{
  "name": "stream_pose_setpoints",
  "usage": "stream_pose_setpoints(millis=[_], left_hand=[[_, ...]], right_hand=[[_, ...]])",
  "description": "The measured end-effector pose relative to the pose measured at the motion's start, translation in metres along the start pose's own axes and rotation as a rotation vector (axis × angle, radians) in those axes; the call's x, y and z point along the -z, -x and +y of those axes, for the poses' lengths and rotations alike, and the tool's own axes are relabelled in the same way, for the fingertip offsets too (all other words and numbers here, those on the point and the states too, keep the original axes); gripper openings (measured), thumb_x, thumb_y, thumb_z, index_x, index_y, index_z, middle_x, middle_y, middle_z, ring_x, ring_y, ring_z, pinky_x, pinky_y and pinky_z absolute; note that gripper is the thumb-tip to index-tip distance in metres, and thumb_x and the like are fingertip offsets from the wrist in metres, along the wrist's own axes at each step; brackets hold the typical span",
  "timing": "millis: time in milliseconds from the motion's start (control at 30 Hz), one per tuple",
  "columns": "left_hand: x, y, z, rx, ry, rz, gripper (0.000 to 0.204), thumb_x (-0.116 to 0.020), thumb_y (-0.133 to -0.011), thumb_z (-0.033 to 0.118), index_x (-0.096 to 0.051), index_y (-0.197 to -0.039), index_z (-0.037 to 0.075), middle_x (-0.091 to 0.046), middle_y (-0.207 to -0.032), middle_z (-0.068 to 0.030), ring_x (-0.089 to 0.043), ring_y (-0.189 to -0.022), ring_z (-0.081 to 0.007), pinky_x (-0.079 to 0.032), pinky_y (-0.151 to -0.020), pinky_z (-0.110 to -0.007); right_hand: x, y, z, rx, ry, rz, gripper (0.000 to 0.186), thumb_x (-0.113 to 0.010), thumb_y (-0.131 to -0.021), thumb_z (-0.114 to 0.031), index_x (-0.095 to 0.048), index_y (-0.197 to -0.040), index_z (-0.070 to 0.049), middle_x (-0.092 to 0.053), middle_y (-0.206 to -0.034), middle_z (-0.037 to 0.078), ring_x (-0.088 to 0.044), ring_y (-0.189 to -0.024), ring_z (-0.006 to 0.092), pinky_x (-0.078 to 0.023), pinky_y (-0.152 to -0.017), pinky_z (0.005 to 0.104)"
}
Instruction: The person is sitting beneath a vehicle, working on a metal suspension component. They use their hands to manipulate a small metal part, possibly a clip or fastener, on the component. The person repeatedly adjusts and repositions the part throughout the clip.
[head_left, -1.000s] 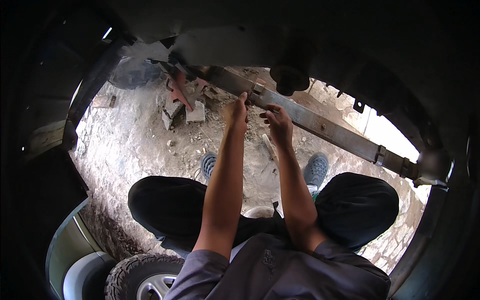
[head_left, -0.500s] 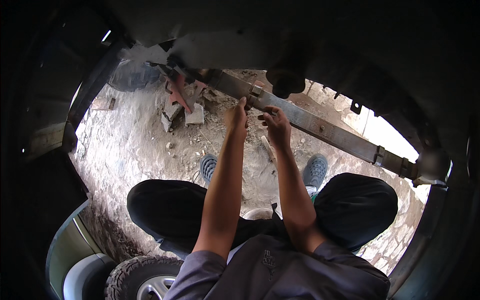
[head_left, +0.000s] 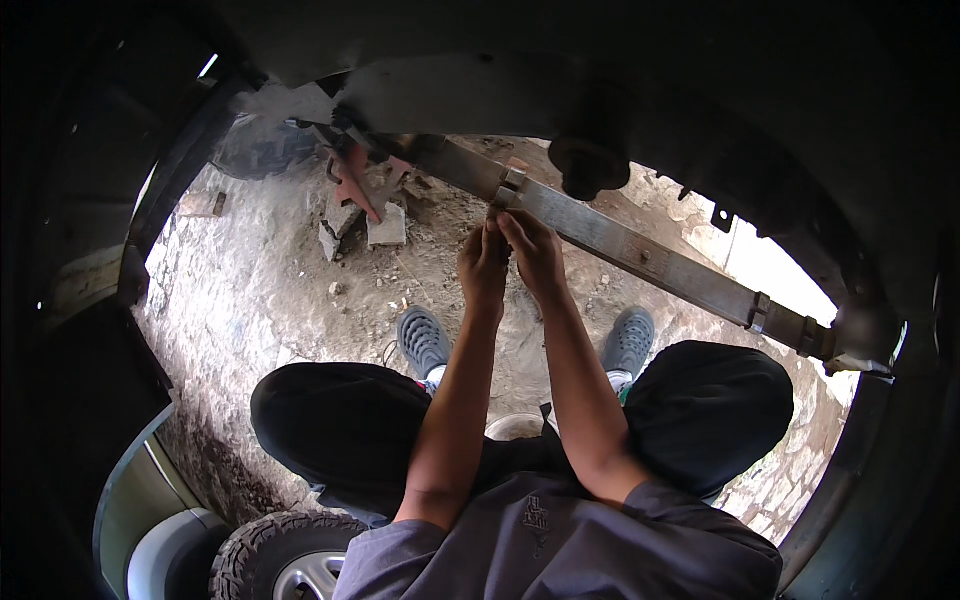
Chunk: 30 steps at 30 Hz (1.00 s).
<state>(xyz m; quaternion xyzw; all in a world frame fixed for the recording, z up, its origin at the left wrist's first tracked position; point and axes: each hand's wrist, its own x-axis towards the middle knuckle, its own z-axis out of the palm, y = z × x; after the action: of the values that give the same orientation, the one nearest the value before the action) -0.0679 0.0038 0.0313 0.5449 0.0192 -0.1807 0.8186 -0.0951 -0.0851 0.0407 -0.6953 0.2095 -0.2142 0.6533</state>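
Head view: a long metal bar [head_left: 600,235] sloped across the upper middle, its right end lower than its left, with a clamp [head_left: 511,186] around it. Just below that clamp, the left hand [head_left: 484,262] and right hand [head_left: 537,252] were close together, thumbs up near the bar's lower edge. In each, the grip was curled mostly inward; whether it had hold of anything could not be told, nor whether the fingertips touched the bar.

Room for moving lay below the bar, above the ground [head_left: 225,290], bounded by the left knee [head_left: 335,412] and right knee [head_left: 715,412]. Above, the dark vehicle underside [head_left: 430,60] closed off the space, and a round stopper [head_left: 590,165] hung just beyond the bar, to the right of the clamp. Left of the hands stood a red stand [head_left: 352,185], near a pale block [head_left: 388,227]. A tyre [head_left: 262,545] sat at the lower left, well apart from the hands.
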Motion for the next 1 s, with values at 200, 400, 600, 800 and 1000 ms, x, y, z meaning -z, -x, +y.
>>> stream_pose_setpoints(millis=[200,400,600,800,1000], left_hand=[[0.007,0.0,-0.006,0.082,-0.106,-0.045,0.038,-0.055,-0.112,0.037,-0.073,-0.118,0.004,-0.071,-0.093,-0.0008,-0.061,-0.074,-0.0057,-0.045,-0.062,-0.025],[0.042,-0.025,0.005,0.114,-0.467,-0.055,0.052,-0.061,-0.103,0.051,-0.074,-0.123,0.005,-0.076,-0.108,-0.0092,-0.07,-0.091,-0.0199,-0.052,-0.077,-0.035],[0.044,-0.101,0.071,-0.077,-1.069,0.254,0.086,-0.071,-0.09,0.065,-0.056,-0.144,0.0,-0.067,-0.135,-0.0242,-0.066,-0.121,-0.0427,-0.051,-0.102,-0.049],[0.053,-0.138,0.095,-0.292,-1.166,0.293,0.091,-0.073,-0.086,0.069,-0.061,-0.138,-0.005,-0.065,-0.136,-0.0289,-0.06,-0.13,-0.0444,-0.047,-0.11,-0.049],[0.062,-0.143,0.071,-0.031,-0.716,0.136,0.06,-0.082,-0.084,0.057,-0.08,-0.098,-0.001,-0.079,-0.087,-0.0169,-0.078,-0.08,-0.0312,-0.061,-0.082,-0.043]], right_hand=[[-0.005,0.0,0.002,-0.019,-0.044,0.089,0.026,-0.069,-0.103,-0.026,-0.075,-0.107,-0.002,-0.077,-0.091,0.01,-0.074,-0.082,0.0165,-0.057,-0.072,0.0316],[0.005,-0.027,-0.015,-0.035,-0.073,0.232,0.032,-0.069,-0.104,-0.032,-0.074,-0.097,-0.001,-0.065,-0.07,0.004,-0.061,-0.055,0.0108,-0.052,-0.06,0.0284],[-0.001,-0.07,-0.007,0.358,0.612,0.069,0.02,-0.076,-0.096,-0.024,-0.08,-0.105,-0.007,-0.076,-0.092,0.013,-0.075,-0.084,0.027,-0.058,-0.077,0.0389],[-0.002,-0.081,-0.005,0.6,0.632,-0.113,0.014,-0.078,-0.091,-0.01,-0.077,-0.105,-0.007,-0.071,-0.096,0.013,-0.072,-0.086,0.0341,-0.057,-0.077,0.0425],[0.002,-0.083,-0.001,0.732,0.704,-0.171,0.015,-0.08,-0.088,-0.009,-0.076,-0.103,-0.006,-0.071,-0.096,0.013,-0.07,-0.086,0.0338,-0.056,-0.079,0.0445]])
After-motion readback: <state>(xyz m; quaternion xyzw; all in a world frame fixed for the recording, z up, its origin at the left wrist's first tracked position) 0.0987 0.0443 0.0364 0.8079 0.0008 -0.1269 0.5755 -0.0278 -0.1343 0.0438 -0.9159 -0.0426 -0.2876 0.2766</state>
